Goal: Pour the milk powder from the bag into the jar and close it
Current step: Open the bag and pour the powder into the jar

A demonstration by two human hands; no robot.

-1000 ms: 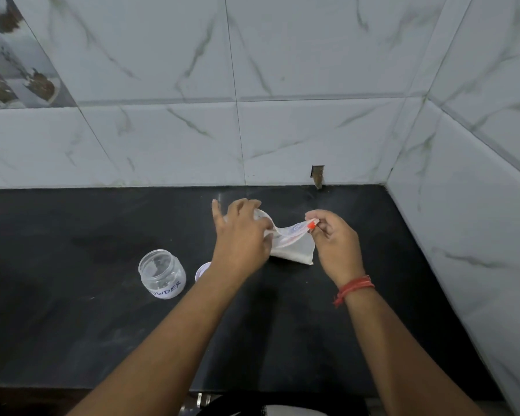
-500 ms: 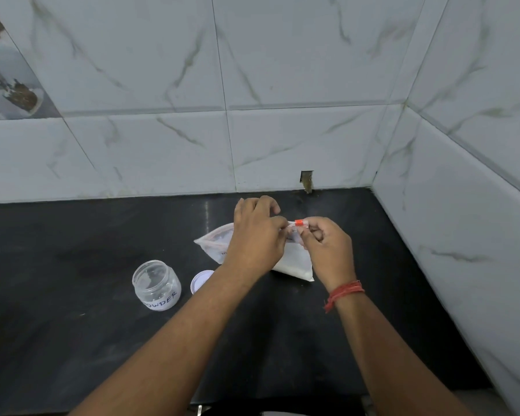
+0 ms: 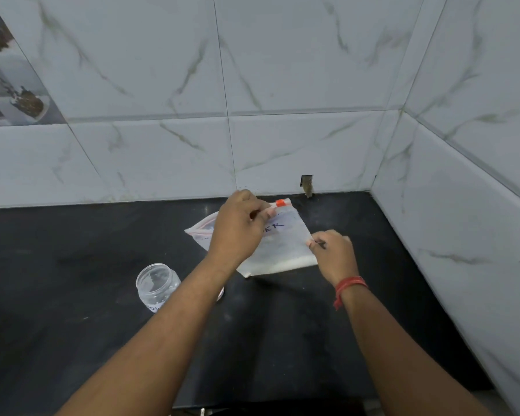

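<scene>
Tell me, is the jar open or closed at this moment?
Open. The jar stands upright on the black counter with no lid on its mouth, and it looks empty. Both hands are on the bag.

Left hand [image 3: 237,229] fingers pinched closed, right hand [image 3: 333,253] fingers pinched, forearms extended

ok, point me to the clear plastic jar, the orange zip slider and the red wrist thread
clear plastic jar [image 3: 158,283]: head view, on its side wall.
orange zip slider [image 3: 280,203]: head view, on its top face.
red wrist thread [image 3: 350,285]: head view, on the band across the right wrist.
</scene>
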